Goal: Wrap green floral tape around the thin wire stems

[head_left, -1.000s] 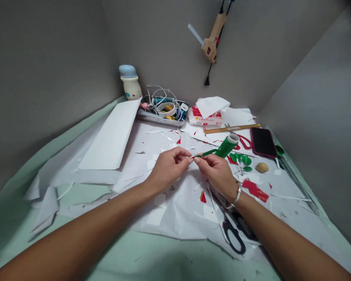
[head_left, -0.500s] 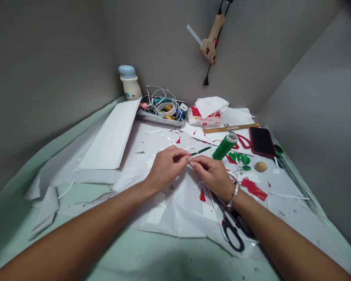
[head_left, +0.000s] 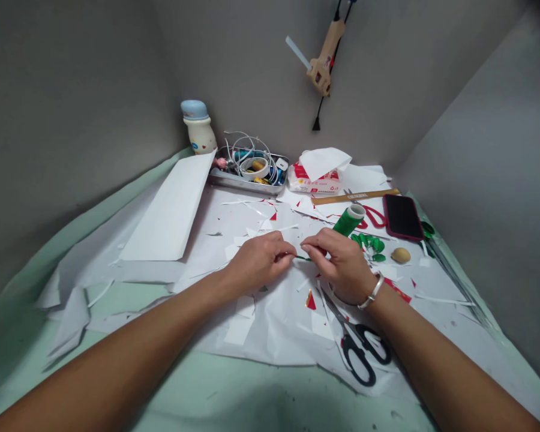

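Observation:
My left hand (head_left: 263, 259) is closed in a pinch on the near end of a thin dark green strip (head_left: 302, 258), which has a trace of red by the fingertips. The strip points right and passes below my right hand (head_left: 339, 264). My right thumb and fingers are pinched together just above it; what they hold, if anything, is too small to make out. Behind the right hand stands a spool of green thread (head_left: 348, 221), its base hidden. Small green leaf-shaped pieces (head_left: 372, 243) lie right of it.
Black-handled scissors (head_left: 357, 354) lie below my right wrist. Farther right are a round tan object (head_left: 401, 255) and a phone (head_left: 404, 217). At the back stand a metal tray (head_left: 247, 183), a tissue pack (head_left: 315, 180) and a bottle (head_left: 200, 129). A glue gun (head_left: 326, 60) hangs above.
The right hand has moved right and turned, baring more of the scissors and covering the spool's base. The left hand has lowered slightly; the green strip now tilts downward instead of up to the right.

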A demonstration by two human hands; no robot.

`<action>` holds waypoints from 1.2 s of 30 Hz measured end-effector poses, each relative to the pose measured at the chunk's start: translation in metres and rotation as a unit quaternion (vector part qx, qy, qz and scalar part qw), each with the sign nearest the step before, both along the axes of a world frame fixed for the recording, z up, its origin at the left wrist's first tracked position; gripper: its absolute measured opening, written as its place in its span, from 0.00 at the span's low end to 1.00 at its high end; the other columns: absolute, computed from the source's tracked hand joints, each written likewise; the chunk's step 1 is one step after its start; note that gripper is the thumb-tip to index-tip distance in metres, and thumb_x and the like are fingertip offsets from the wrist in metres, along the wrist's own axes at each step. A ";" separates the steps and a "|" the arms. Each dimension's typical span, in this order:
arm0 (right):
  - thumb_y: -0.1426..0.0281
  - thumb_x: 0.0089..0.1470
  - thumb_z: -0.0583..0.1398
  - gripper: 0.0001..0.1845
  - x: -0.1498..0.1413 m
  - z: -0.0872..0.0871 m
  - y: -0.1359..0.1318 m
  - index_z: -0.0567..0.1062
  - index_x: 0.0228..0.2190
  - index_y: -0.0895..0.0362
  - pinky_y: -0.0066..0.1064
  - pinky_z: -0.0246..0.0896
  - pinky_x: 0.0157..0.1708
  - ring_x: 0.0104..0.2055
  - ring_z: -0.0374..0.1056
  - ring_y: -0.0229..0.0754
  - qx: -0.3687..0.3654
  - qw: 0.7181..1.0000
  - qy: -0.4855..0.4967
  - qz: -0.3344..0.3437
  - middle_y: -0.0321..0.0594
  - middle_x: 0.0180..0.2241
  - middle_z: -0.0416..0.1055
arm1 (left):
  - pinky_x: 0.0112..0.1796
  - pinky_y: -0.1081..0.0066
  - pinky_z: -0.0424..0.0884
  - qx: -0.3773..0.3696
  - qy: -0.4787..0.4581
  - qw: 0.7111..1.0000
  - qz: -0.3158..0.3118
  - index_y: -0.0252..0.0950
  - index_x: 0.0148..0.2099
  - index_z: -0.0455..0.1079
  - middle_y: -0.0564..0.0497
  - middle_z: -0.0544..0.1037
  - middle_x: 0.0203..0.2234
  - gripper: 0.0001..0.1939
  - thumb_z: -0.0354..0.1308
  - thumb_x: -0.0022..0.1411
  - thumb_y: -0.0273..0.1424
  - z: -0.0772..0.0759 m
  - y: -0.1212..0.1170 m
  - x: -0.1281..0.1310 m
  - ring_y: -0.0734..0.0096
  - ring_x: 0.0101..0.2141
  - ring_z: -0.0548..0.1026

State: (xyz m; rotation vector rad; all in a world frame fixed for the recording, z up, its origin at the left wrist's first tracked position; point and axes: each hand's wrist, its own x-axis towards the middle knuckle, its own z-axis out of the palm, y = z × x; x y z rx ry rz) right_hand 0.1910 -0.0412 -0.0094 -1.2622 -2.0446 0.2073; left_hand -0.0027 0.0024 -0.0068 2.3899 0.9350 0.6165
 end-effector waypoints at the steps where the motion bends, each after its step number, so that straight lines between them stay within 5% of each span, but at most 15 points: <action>1: 0.68 0.59 0.55 0.10 0.001 0.001 0.001 0.77 0.33 0.55 0.30 0.58 0.33 0.31 0.64 0.39 -0.006 1.000 0.021 -0.002 0.39 0.27 0.69 | 0.34 0.71 0.63 0.000 0.000 1.000 -0.023 0.41 0.40 0.76 0.50 0.72 0.29 0.13 0.51 0.60 0.28 0.001 0.000 0.000 0.70 0.32 0.70; 5: 0.64 0.56 0.57 0.11 0.005 0.004 0.007 0.77 0.30 0.55 0.30 0.58 0.30 0.28 0.63 0.38 -0.074 0.988 0.136 -0.015 0.37 0.26 0.69 | 0.35 0.71 0.64 -0.022 -0.040 0.997 -0.069 0.40 0.40 0.76 0.50 0.72 0.30 0.12 0.51 0.61 0.28 0.005 0.000 -0.001 0.70 0.33 0.70; 11: 0.58 0.53 0.59 0.15 0.012 0.002 0.014 0.76 0.29 0.57 0.27 0.55 0.23 0.22 0.58 0.34 -0.238 0.941 0.240 -0.020 0.32 0.20 0.66 | 0.36 0.71 0.66 -0.104 -0.131 0.985 -0.045 0.39 0.39 0.77 0.50 0.73 0.29 0.10 0.54 0.60 0.31 0.013 0.000 -0.002 0.71 0.32 0.71; 17: 0.67 0.57 0.57 0.10 0.000 -0.011 0.009 0.78 0.33 0.56 0.30 0.62 0.35 0.33 0.69 0.39 -0.142 0.984 0.105 0.038 0.39 0.32 0.75 | 0.34 0.71 0.66 -0.132 -0.161 0.975 0.071 0.36 0.36 0.76 0.50 0.75 0.31 0.10 0.54 0.59 0.33 0.014 0.005 -0.002 0.73 0.30 0.71; 21: 0.70 0.58 0.56 0.09 -0.006 -0.012 0.001 0.78 0.35 0.55 0.28 0.60 0.33 0.31 0.66 0.37 -0.056 0.993 -0.046 0.094 0.38 0.28 0.71 | 0.33 0.71 0.65 -0.068 -0.113 0.981 0.143 0.35 0.36 0.76 0.51 0.74 0.30 0.10 0.53 0.59 0.31 0.008 0.008 -0.003 0.73 0.28 0.70; 27: 0.70 0.58 0.56 0.09 0.002 0.001 0.000 0.78 0.35 0.55 0.29 0.59 0.32 0.30 0.64 0.38 0.029 0.998 0.003 0.047 0.38 0.26 0.68 | 0.32 0.72 0.63 0.017 -0.006 1.000 0.016 0.36 0.38 0.76 0.51 0.71 0.27 0.12 0.51 0.59 0.26 0.000 0.004 -0.002 0.72 0.29 0.69; 32: 0.66 0.56 0.58 0.09 0.013 0.000 0.010 0.78 0.31 0.56 0.29 0.60 0.30 0.28 0.64 0.36 -0.040 0.990 0.138 0.000 0.37 0.27 0.71 | 0.31 0.73 0.64 -0.050 -0.033 0.993 -0.099 0.36 0.39 0.76 0.52 0.71 0.28 0.11 0.52 0.59 0.26 0.004 -0.001 -0.002 0.76 0.28 0.68; 36: 0.62 0.55 0.59 0.12 0.015 -0.008 0.016 0.78 0.31 0.57 0.28 0.60 0.26 0.25 0.65 0.36 -0.126 0.975 0.178 -0.029 0.38 0.28 0.74 | 0.32 0.73 0.64 -0.122 -0.107 0.982 -0.097 0.36 0.39 0.76 0.52 0.72 0.28 0.10 0.54 0.59 0.29 0.014 0.000 -0.003 0.75 0.29 0.69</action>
